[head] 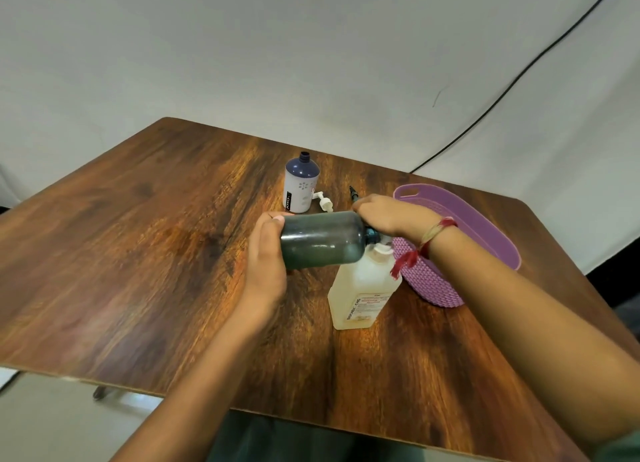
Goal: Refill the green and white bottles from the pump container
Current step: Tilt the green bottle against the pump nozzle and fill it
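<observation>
My left hand grips the base of a dark green bottle, held sideways with its neck pointing right. The neck meets the white pump head of the pale square pump container, which stands on the table. My right hand lies over the pump head and the green bottle's neck, fingers curled down on it. The white bottle, with a dark blue shoulder and open neck, stands upright farther back. A white pump cap lies beside it, and a dark cap lies just behind my right hand.
A purple woven basket sits at the right, close behind my right wrist. The wooden table stretches left and toward me. A black cable runs down the white wall at the back right.
</observation>
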